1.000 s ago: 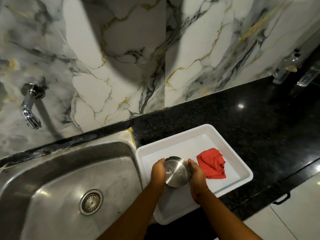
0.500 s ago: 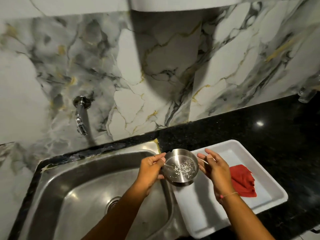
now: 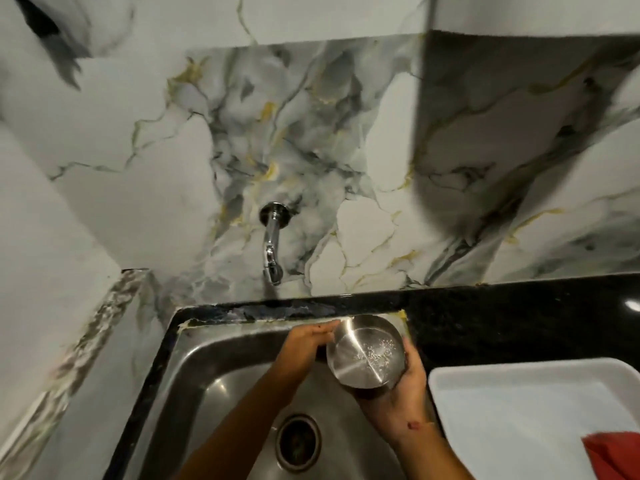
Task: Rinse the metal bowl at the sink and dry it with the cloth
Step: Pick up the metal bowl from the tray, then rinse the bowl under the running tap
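A red cloth (image 3: 613, 453) is seen in a white tray (image 3: 485, 379) right of the steel sink (image 3: 194, 372). Above the sink's right side, the metal bowl (image 3: 365, 351) is cupped underneath by the right hand (image 3: 398, 407); its left rim is touched by the left hand (image 3: 304, 344), fingers extended. The tap (image 3: 272, 247) is mounted behind the sink.

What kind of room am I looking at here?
Most likely a home kitchen: a stainless steel sink set in a black granite counter, a wall tap on marble-patterned tiles, and a metal bowl held over the basin.
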Tool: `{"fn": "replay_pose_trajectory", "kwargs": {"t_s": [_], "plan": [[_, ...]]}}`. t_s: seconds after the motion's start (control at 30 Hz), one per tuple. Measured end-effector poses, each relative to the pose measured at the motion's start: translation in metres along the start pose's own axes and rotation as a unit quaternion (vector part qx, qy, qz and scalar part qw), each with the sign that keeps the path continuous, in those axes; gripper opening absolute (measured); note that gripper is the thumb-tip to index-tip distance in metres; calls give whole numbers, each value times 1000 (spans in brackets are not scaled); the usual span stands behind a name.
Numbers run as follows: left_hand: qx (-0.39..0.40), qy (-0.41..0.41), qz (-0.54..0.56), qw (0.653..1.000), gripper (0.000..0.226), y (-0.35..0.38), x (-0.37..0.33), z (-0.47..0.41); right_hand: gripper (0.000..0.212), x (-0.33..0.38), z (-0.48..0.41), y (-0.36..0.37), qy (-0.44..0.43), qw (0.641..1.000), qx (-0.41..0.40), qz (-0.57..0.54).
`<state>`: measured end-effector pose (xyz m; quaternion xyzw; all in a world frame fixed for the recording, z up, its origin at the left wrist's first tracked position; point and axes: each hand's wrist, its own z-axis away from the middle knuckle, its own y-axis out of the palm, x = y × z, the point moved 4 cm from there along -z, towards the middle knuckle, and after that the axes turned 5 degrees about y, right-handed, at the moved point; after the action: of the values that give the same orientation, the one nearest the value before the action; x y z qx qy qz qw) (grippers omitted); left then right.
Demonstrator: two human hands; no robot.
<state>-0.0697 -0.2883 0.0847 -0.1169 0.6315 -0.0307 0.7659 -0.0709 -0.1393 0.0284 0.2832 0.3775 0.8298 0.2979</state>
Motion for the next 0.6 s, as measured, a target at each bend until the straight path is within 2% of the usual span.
{"fn": "replay_pose_trajectory", "kwargs": {"t_s": [0.1, 0.13, 0.17, 0.23, 0.27, 0.33, 0.43, 0.53, 0.6], "plan": [[-1, -23, -88, 996, 34, -31, 10, -21, 65, -15, -33, 17, 76, 996, 49, -27], [-34, -31, -117, 992, 35, -44, 13, -27, 61, -18, -45, 20, 92, 994, 51, -33], [-107, -24, -144, 984, 35, -58, 12, -31, 59, -21, -54, 21, 105, 993, 48, -38], [-292, 30, -218, 931, 41, -87, 2, -36, 61, -28, -76, 23, 133, 989, 34, -50], [-336, 54, -233, 911, 48, -95, -3, -41, 64, -32, -85, 25, 145, 988, 30, -48], [-324, 82, -261, 906, 52, -100, -11, -57, 68, -39, -99, 31, 167, 985, 36, -36], [-302, 67, -309, 899, 40, -98, -20, -77, 75, -52, -118, 40, 197, 979, 48, -39], [-314, 71, -303, 897, 21, -97, -19, -82, 78, -62, -130, 47, 210, 974, 76, -38], [-294, 74, -300, 904, 19, -98, -15, -84, 76, -65, -136, 48, 209, 974, 86, -19]]}}
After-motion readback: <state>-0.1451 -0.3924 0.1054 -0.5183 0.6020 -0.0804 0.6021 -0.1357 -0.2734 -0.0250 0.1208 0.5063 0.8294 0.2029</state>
